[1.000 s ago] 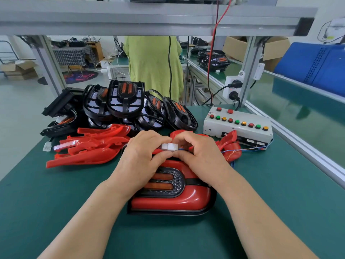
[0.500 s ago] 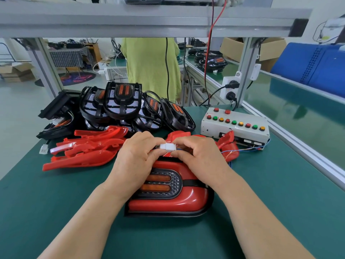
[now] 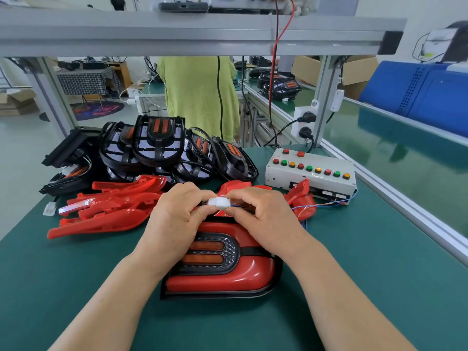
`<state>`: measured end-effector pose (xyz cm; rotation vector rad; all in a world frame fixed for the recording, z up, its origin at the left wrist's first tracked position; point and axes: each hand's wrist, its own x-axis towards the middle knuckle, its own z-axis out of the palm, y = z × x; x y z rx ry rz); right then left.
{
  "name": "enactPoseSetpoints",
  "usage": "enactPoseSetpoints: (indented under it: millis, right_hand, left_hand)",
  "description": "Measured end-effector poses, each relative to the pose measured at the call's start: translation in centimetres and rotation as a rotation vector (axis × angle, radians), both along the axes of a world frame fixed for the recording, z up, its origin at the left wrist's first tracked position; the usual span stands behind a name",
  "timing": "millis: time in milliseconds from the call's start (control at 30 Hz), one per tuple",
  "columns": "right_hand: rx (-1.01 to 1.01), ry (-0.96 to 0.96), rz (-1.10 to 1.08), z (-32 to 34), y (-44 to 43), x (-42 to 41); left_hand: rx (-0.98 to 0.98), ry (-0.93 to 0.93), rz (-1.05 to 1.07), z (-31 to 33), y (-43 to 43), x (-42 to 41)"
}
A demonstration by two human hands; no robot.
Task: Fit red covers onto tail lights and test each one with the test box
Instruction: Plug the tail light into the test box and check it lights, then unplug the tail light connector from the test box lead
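Observation:
A tail light with its red cover (image 3: 222, 277) fitted lies flat on the green mat in front of me. Above its far end, a white connector pair (image 3: 219, 202) is pinched between my left hand (image 3: 177, 219) and my right hand (image 3: 263, 216), the two white halves pressed together. Thin blue and red wires run from the connector to the grey test box (image 3: 310, 177) at the right, which carries a row of coloured buttons. Loose red covers (image 3: 109, 211) are piled at the left. Behind them stand several black uncovered tail lights (image 3: 162, 145).
Two more red covers (image 3: 302, 198) lie between my right hand and the test box. An aluminium frame post with a power strip (image 3: 305, 122) rises behind the box. A person in a green top (image 3: 200, 97) stands beyond the bench. A loose white plug (image 3: 50, 208) lies far left.
My hands stay at the connector above the covered tail light, with its two white halves pressed together as before. The view has shifted slightly.

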<state>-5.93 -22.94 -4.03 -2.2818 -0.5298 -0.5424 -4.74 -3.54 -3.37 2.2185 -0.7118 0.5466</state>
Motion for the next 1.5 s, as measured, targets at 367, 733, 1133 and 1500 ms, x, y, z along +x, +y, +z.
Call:
enactPoseSetpoints:
  millis: [367, 733, 1133, 1500]
  right_hand:
    - [0.002, -0.028, -0.002, 0.1, 0.1, -0.1]
    - [0.073, 0.005, -0.161, -0.4, -1.7, 0.5]
    - [-0.225, 0.343, -0.558, -0.7, -4.9, 1.1]
    - [-0.14, 0.322, -0.48, 1.9, -4.3, -4.8]
  left_hand:
    - [-0.013, 0.019, -0.013, -0.1, -0.1, 0.1]
    - [-0.185, 0.089, 0.044, 0.0, 1.6, 0.8]
    - [-0.219, 0.29, 0.118, -0.8, 2.6, 1.0]
    - [0.167, 0.336, 0.196, -0.2, 2.3, 0.8]
